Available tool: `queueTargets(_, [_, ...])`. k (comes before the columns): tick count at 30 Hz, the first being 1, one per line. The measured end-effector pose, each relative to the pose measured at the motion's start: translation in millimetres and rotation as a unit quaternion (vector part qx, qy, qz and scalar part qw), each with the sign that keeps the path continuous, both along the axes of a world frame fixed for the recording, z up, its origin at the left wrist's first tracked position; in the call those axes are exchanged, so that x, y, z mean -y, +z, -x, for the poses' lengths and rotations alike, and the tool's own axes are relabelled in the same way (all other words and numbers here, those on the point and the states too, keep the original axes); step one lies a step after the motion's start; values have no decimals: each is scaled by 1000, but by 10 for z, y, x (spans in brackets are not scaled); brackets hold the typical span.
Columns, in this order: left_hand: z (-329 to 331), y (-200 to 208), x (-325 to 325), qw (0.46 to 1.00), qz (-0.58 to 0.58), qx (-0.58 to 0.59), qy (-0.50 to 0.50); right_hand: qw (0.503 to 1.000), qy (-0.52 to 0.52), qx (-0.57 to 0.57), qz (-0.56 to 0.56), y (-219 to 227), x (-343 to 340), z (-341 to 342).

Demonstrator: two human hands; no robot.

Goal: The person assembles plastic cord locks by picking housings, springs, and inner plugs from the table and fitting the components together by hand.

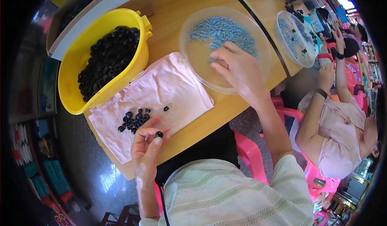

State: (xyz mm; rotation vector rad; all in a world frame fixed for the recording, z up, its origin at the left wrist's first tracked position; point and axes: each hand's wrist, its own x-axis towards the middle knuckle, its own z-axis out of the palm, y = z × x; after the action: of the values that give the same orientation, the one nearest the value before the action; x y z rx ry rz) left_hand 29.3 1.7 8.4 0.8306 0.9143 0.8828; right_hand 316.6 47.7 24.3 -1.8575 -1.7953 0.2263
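Note:
Between the thumb and fingers of my left hand (147,145) is a small black plastic cap (159,134), round with a hollow in it. That hand is just over the near edge of a folded pink cloth (181,81). A loose cluster of similar black caps (135,121) lies on the cloth beyond it. My right hand (234,66) reaches into a round clear tray (185,44), its thumb and fingertips drawn together at the pile of small bluish metal springs (221,30). What those fingertips hold, if anything, is too small to make out.
A yellow plastic basin (66,87) full of black caps stands at the left, beside a cardboard box (137,2). At the right, a co-worker with raised hands (325,76) sits near another clear tray (278,22) of springs and black pieces. Pink chairs (250,151) stand below.

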Motion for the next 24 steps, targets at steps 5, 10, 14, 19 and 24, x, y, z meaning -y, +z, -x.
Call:
queueTargets(5, [-8,-12,-2,1000,-11,-5,-7,996,38,77,-10,-46,-95,-9])
queueTargets(10, [6,19,23,1000,-2,3,-13,996,14,-89,-7,84,-83,-2])
queueTargets(14, [51,3,31,1000,-7,24,-16,975,2,-221,1,59,-102,-20])
queueTargets(19, [89,6,57,999,19,28,-16,972,81,-218,31,274,2,358])
queueTargets(24, [60,3,63,999,33,33,-17,961,186,-202,16,-2,-10,768])
